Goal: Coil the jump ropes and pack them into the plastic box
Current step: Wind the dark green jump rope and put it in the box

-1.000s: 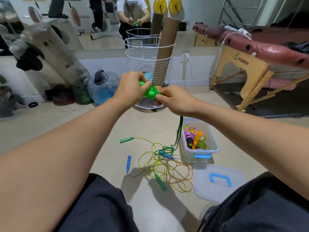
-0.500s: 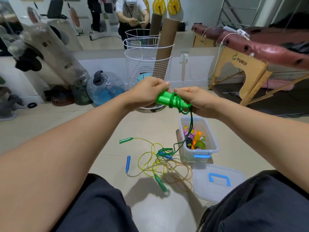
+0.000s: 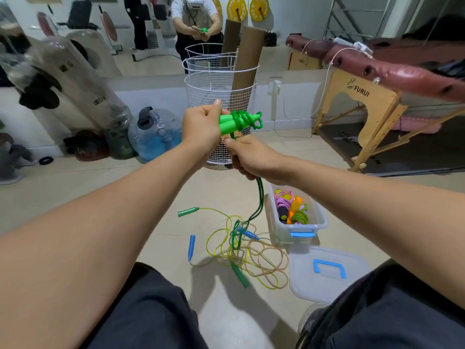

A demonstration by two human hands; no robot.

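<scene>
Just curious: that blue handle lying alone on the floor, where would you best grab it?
Grip the blue handle around its middle, coming from above. It lies flat with bare floor either side, and its cord trails from the near end.

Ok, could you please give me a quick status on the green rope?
Left hand grips green handles, cord partly wound. Right hand feeds the cord. Tail tangled in floor ropes beside plastic box.

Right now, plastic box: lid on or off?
Off. The plastic box stands open with coiled ropes inside; its lid lies on the floor beside it.
</scene>
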